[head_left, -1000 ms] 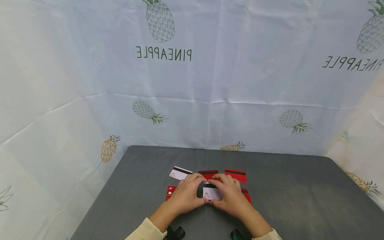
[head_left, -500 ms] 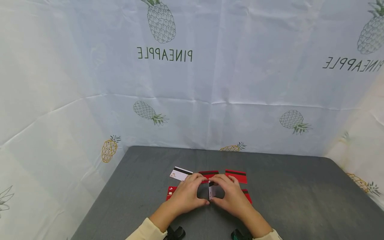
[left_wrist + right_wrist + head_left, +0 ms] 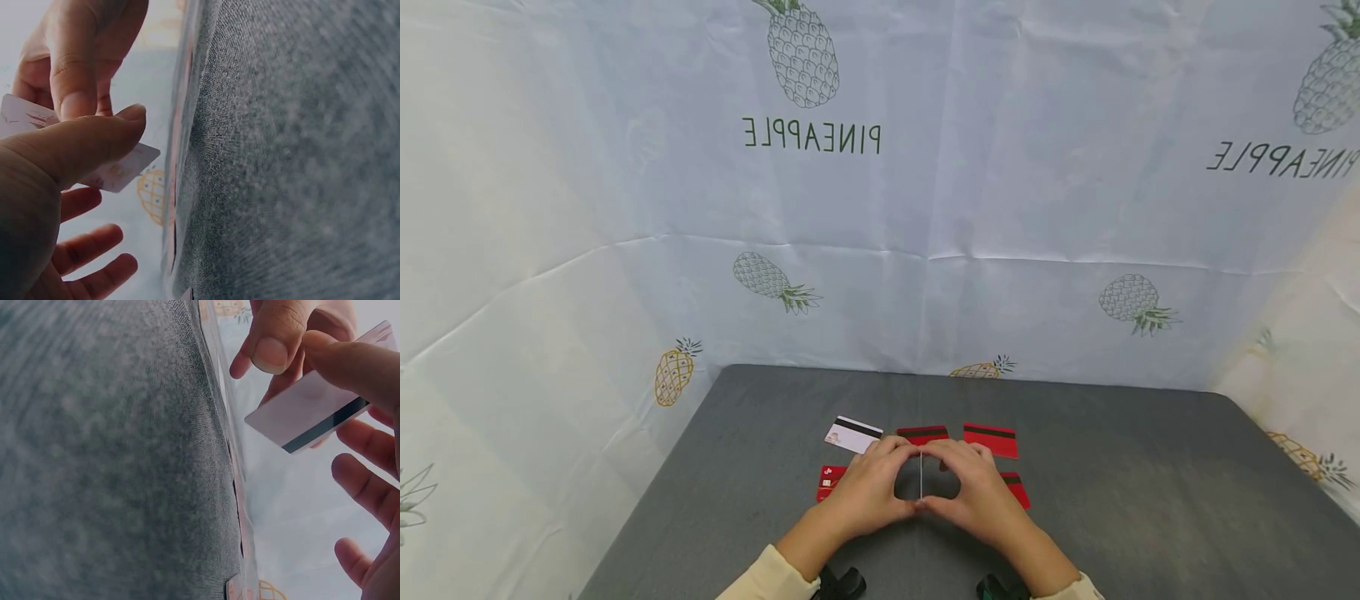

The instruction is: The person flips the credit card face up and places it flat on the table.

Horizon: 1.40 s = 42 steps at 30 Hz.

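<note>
A white bank card stands edge-on to the head camera, a thin pale line between my two hands. My left hand pinches it from the left with thumb and fingertips, and my right hand does the same from the right. One face, with faint print, shows on the card in the left wrist view. The right wrist view shows the other face of the card, which has a black magnetic stripe. The remaining fingers of both hands are spread loosely.
Beyond my hands lie a white striped card, a red card and another red card. A red chip card and a red striped card are partly covered by my hands. The grey table meets a pineapple-print curtain.
The white card, whose striped face was turned to the head camera, has swivelled until only its edge shows. Both hands stay nearly in place, their fingertips shifting slightly.
</note>
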Tool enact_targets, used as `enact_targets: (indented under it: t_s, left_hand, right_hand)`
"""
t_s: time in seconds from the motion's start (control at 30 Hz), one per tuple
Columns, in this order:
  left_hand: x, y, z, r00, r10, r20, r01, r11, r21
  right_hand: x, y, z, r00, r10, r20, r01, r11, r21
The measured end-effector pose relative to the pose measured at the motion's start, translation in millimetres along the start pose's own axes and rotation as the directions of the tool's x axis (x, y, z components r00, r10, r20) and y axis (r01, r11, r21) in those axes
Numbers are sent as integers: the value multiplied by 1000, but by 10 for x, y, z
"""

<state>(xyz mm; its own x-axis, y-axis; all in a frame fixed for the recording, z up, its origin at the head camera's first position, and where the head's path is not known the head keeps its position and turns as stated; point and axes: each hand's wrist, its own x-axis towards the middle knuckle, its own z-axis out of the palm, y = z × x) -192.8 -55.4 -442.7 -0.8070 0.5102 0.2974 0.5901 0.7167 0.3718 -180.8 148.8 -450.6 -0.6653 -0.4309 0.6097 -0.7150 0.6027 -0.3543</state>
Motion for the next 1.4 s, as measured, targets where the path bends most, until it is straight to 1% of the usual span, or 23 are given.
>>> enact_targets:
  t_s: [0.07, 0.27, 0.5, 0.63, 0.8, 0.9, 0.97, 1.03, 1.1, 1.13, 1.2, 1.3, 1.4]
  left_hand:
    - [-5, -3, -1, 1000, 0, 5, 0, 1000, -1]
    - [-11, -8, -13, 1000, 3, 8, -3, 1000, 0]
    - [-22, -1, -15, 999, -14, 43, 13, 999, 36]
    - [-20, -2, -4, 999, -16, 34, 15, 999, 38]
    - [-18, -11, 2, 1000, -6, -2, 6, 998, 60]
    - [-15, -17, -10, 1000, -3, -17, 4, 998, 58]
    - [-13, -22, -21, 999, 2, -32, 0, 999, 46]
    - [-9, -27, -35, 999, 1, -47, 0, 1000, 23]
    - [-6, -31, -48, 998, 1, -61, -1, 1000, 0]
    - [-6, -32, -54, 998, 2, -64, -3, 1000, -10]
    - [-4, -34, -64, 998, 2, -62, -4, 1000, -27]
    - [-5, -40, -69, 998, 6, -57, -8, 999, -31]
    - [-5, -50, -71, 998, 5, -61, -7, 1000, -28]
  right_hand:
    - [1, -11, -6, 1000, 10, 9, -10, 1000, -1]
    - [12, -34, -17, 1000, 7, 28, -7, 1000, 18]
    - [11, -34, -14, 999, -29, 13, 28, 998, 60]
    - [21, -50, -24, 1000, -18, 1, 18, 996, 93]
    - [17, -41, -21, 999, 35, 1, -35, 990, 137]
    - [9, -12, -36, 995, 98, 34, -103, 979, 178]
    - [1, 21, -61, 984, 165, 73, -177, 960, 216]
    - [-10, 70, -91, 965, 236, 116, -258, 933, 250]
    - [-28, 129, -116, 945, 291, 150, -320, 915, 245]
    - [-38, 160, -122, 939, 302, 165, -335, 914, 231]
    - [-55, 215, -133, 935, 301, 187, -334, 925, 182]
    - [-66, 264, -139, 941, 272, 201, -299, 947, 119]
    - [-64, 269, -143, 943, 263, 202, -287, 952, 105]
